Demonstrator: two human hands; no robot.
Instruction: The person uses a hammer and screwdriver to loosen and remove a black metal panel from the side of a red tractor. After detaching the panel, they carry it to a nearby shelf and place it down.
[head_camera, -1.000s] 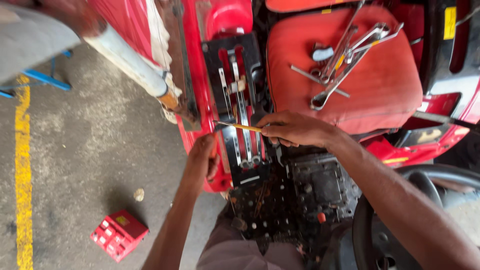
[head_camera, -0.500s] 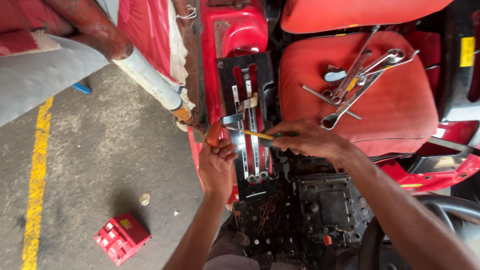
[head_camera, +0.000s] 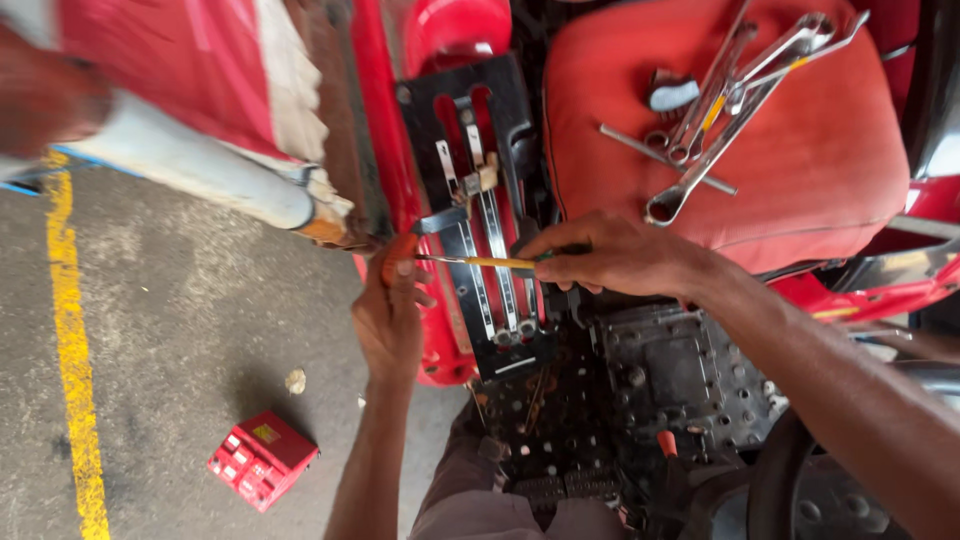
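My right hand (head_camera: 615, 257) grips a screwdriver (head_camera: 480, 262) with a yellow shaft section, held level and pointing left across a black slotted lever plate (head_camera: 480, 190). My left hand (head_camera: 388, 315) reaches up from below. Its fingers close around an orange knob (head_camera: 398, 250) at the end of a metal lever, right at the screwdriver's tip. The plate sits on a red machine body (head_camera: 435, 345), beside a red seat cushion (head_camera: 800, 160).
Several spanners (head_camera: 720, 110) lie on the seat cushion. Below the plate is an exposed dark mechanism (head_camera: 640, 390) with bolts and wires. A red box (head_camera: 262, 458) sits on the concrete floor by a yellow line (head_camera: 75, 350). A steering wheel (head_camera: 790, 480) shows at lower right.
The view has shifted closer. My left hand has risen from the machine's edge to the orange knob, and my right hand with the screwdriver has stayed over the lever plate.
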